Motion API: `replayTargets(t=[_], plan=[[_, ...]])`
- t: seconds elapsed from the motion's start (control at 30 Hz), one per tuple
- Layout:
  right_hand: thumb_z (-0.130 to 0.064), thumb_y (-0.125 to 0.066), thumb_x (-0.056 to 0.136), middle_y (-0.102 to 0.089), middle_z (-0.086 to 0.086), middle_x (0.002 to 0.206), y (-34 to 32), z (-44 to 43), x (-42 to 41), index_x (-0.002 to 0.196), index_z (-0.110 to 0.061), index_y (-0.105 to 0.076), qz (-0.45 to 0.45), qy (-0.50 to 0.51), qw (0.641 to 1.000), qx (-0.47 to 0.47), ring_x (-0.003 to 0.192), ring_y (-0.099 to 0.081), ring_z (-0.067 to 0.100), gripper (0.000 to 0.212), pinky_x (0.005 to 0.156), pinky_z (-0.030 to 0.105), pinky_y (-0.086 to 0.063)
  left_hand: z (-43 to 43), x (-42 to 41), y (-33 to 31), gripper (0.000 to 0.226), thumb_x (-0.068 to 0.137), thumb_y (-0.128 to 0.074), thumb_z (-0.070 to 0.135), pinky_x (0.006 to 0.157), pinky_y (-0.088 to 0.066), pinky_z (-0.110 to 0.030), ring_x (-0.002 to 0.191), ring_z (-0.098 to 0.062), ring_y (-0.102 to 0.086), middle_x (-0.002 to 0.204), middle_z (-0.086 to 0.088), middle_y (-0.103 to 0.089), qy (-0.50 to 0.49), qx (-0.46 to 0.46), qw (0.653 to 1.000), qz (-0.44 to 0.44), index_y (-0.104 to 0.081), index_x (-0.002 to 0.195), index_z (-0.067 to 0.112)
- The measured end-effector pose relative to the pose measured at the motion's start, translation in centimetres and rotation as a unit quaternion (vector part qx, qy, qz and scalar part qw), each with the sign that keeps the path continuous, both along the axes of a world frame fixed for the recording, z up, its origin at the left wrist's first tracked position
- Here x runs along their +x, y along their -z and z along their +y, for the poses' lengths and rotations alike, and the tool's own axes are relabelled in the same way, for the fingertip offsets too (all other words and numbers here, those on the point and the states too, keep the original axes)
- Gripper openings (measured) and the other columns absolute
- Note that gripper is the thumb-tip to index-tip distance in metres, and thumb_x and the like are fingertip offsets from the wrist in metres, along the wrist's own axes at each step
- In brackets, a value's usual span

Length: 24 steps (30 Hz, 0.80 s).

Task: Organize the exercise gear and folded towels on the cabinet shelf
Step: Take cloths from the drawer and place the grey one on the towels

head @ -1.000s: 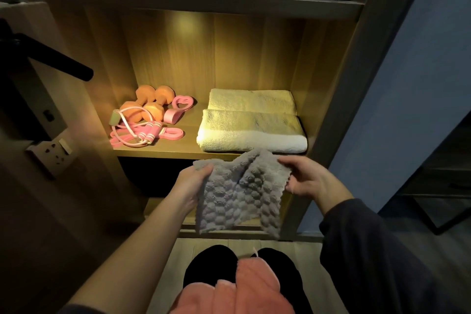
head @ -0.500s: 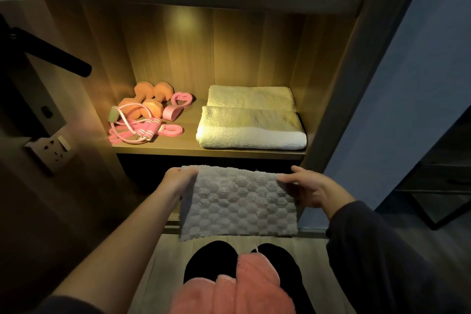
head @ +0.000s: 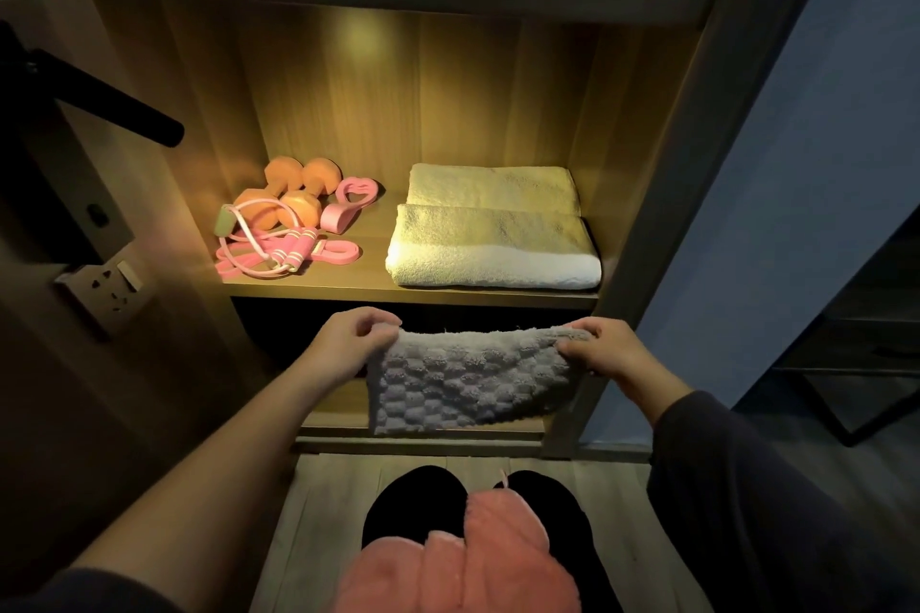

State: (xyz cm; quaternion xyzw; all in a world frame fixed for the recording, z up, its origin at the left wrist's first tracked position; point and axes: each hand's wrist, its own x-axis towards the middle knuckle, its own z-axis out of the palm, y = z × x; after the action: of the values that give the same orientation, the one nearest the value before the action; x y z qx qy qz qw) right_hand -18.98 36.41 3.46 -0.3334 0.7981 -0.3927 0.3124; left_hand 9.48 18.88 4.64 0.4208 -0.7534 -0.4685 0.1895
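While your left hand (head: 354, 342) and right hand (head: 603, 347) pinch the top corners of the grey waffle-textured cloth (head: 468, 383), it hangs below the lit wooden shelf (head: 378, 291). Soft, light and floppy, it likely needs gripping by its edges. Folded cream towels (head: 493, 234) fill the right side; orange dumbbells (head: 288, 194) and pink bands (head: 279, 254) crowd the left.

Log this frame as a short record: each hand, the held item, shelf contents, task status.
left hand: pinches the grey towel at its upper left corner
right hand: pinches its upper right corner
grey towel: spread between the hands, hanging in front of and below the shelf
shelf left: orange dumbbells, pink jump rope, pink heart-shaped grip
shelf right: front towel and back towel, both folded
status: grey towel not yet shelved
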Motion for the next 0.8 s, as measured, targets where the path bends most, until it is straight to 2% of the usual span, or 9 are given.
replayTargets(t=[0.1,0.2,0.3,0.4,0.43,0.5,0.6,0.7,0.8], plan=[[-0.014,-0.075,0.085,-0.068,-0.003,0.092,0.2,0.3,-0.5,0.103,-0.02,-0.071,0.029,-0.033,0.999,0.001,0.085,-0.063,0.011,0.019,0.066,0.022,-0.051,0.2,0.4,0.2,0.03,0.091,-0.066,0.013,0.07,-0.049,-0.018,0.097,-0.01,-0.059,0.107,0.004,-0.06,0.085,-0.062,0.99,-0.098,-0.064,0.119,0.023],[-0.015,-0.073,0.086,-0.071,0.001,0.094,0.3,0.4,-0.9,0.1,-0.018,-0.073,0.09,-0.056,0.994,0.026,0.093,-0.065,0.017,0.014,0.085,0.036,-0.054,0.4,0.3,0.4,0.015,0.094,-0.062,0.018,0.07,-0.047,-0.018,0.088,-0.007,-0.059,0.096,0.006,-0.062,0.08,-0.136,0.978,-0.136,-0.068,0.106,0.024],[-0.021,-0.069,0.09,-0.07,-0.001,0.091,0.2,0.5,-0.9,0.092,-0.022,-0.071,0.129,-0.063,0.989,0.034,0.089,-0.064,0.015,0.003,0.078,0.032,-0.051,-0.2,0.4,0.3,0.011,0.097,-0.057,0.023,0.078,-0.046,-0.027,0.091,-0.012,-0.056,0.095,0.006,-0.057,0.064,-0.166,0.977,-0.121,-0.066,0.093,0.023],[-0.025,-0.063,0.094,-0.067,0.002,0.092,-0.1,0.4,-0.9,0.093,-0.014,-0.069,0.179,-0.056,0.982,0.027,0.088,-0.062,0.017,0.012,0.069,0.031,-0.046,-0.6,0.4,0.4,0.019,0.099,-0.051,0.028,0.087,-0.046,-0.034,0.097,-0.015,-0.054,0.103,0.004,-0.055,0.048,-0.135,0.986,-0.09,-0.065,0.094,0.015],[-0.026,-0.061,0.095,-0.068,0.004,0.094,-0.3,0.4,-0.9,0.096,-0.01,-0.068,0.157,-0.049,0.986,0.009,0.089,-0.062,0.019,0.017,0.072,0.033,-0.047,-0.7,0.4,0.3,0.024,0.1,-0.049,0.031,0.086,-0.048,-0.037,0.097,-0.017,-0.057,0.103,0.001,-0.059,0.026,-0.091,0.994,-0.062,-0.065,0.097,0.013],[-0.026,-0.056,0.098,-0.069,0.009,0.103,-0.7,0.6,-0.5,0.106,-0.01,-0.067,-0.008,-0.018,0.998,-0.054,0.097,-0.065,0.023,0.022,0.083,0.037,-0.051,-0.7,0.2,0.0,0.032,0.101,-0.046,0.036,0.083,-0.05,-0.042,0.097,-0.024,-0.062,0.102,-0.005,-0.065,-0.027,-0.004,1.0,0.001,-0.064,0.102,0.01],[-0.025,-0.052,0.1,-0.073,0.012,0.108,-1.2,0.4,0.0,0.112,-0.012,-0.068,-0.209,0.036,0.97,-0.119,0.1,-0.069,0.027,0.023,0.091,0.042,-0.054,-0.7,-0.2,-0.1,0.035,0.1,-0.045,0.043,0.089,-0.054,-0.046,0.1,-0.024,-0.065,0.107,-0.006,-0.068,-0.099,0.072,0.99,0.075,-0.064,0.112,0.016],[-0.026,-0.051,0.101,-0.075,0.011,0.1,-1.5,-0.2,0.4,0.109,-0.012,-0.067,-0.261,0.063,0.955,-0.128,0.091,-0.073,0.026,0.023,0.07,0.034,-0.059,-0.4,-0.7,-0.4,0.027,0.099,-0.05,0.042,0.078,-0.057,-0.041,0.09,-0.025,-0.072,0.101,-0.008,-0.073,-0.121,0.159,0.968,0.153,-0.065,0.103,0.02],[-0.026,-0.05,0.102,-0.076,0.008,0.093,-1.3,-0.5,0.2,0.107,-0.013,-0.068,-0.254,0.086,0.955,-0.128,0.084,-0.074,0.022,0.022,0.06,0.031,-0.058,-0.3,-0.7,-0.9,0.025,0.094,-0.062,0.037,0.083,-0.053,-0.047,0.091,-0.033,-0.068,0.104,-0.014,-0.071,-0.108,0.198,0.96,0.164,-0.063,0.102,0.013]])
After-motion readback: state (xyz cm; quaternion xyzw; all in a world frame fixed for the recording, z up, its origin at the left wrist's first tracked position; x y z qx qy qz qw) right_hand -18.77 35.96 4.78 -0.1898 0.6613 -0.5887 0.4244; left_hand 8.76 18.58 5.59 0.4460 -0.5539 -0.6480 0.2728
